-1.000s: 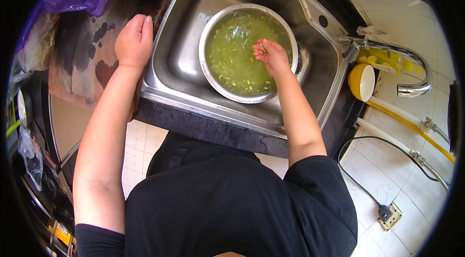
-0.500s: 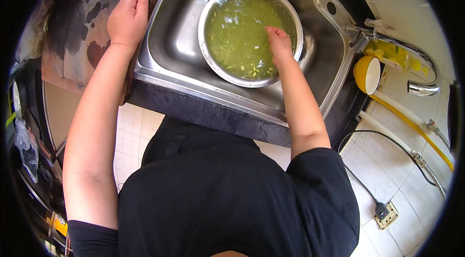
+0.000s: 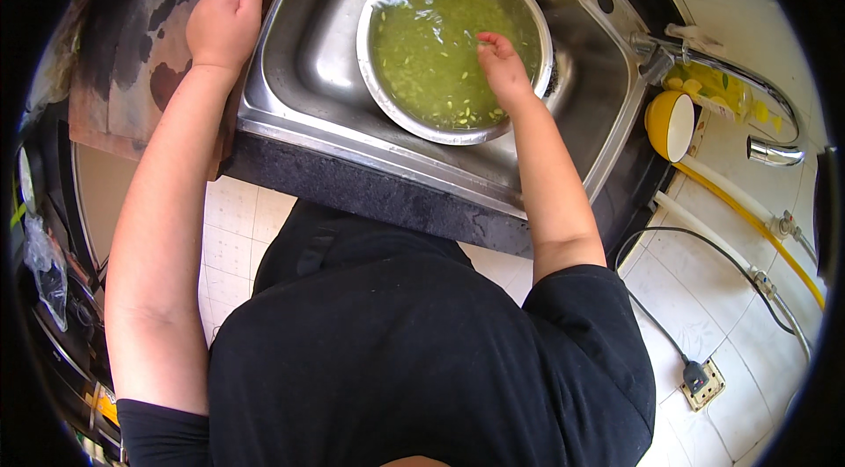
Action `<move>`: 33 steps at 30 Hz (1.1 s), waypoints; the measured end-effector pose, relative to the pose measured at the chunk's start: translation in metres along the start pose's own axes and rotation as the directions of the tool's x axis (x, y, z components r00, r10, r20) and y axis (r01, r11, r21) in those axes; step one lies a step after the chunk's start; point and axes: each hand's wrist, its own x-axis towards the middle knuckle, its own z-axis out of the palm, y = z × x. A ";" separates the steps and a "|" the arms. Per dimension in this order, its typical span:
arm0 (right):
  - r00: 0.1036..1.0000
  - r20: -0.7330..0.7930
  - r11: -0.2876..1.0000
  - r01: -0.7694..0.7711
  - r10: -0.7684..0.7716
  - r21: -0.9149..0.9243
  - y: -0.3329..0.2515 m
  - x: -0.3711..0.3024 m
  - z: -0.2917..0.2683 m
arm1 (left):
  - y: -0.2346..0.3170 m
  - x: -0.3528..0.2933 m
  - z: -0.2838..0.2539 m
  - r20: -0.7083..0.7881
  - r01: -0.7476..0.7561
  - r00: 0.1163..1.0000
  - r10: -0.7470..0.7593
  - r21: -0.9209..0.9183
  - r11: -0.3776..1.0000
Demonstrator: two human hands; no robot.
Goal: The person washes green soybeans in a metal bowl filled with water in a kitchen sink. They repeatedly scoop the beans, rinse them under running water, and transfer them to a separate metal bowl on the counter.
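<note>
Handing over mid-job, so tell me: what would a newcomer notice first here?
First, the metal bowl in the sink, filled with green liquid and pale bits, with the right hand at its right side. Next, the yellow bowl right of the sink, near the curved faucet.

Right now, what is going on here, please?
A person's loosely curled right grip is over a metal bowl of greenish water and small pale-green pieces. The bowl sits in the sink. The left grip, a closed fist, is at the stained wooden board beside it; I cannot tell whether either holds anything.
</note>
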 end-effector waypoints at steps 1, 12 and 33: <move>0.999 0.027 0.996 0.029 -0.027 -0.080 0.002 0.000 -0.004 | 0.000 0.000 0.000 -0.006 -0.004 1.000 0.004 0.000 1.000; 0.998 -0.035 0.948 -0.053 0.045 -0.312 -0.021 -0.014 -0.030 | -0.001 0.000 0.000 0.011 0.017 1.000 -0.017 -0.004 1.000; 0.952 0.289 0.424 0.220 0.104 -0.878 0.000 -0.067 0.020 | 0.005 0.000 -0.002 0.001 0.013 1.000 -0.013 0.010 1.000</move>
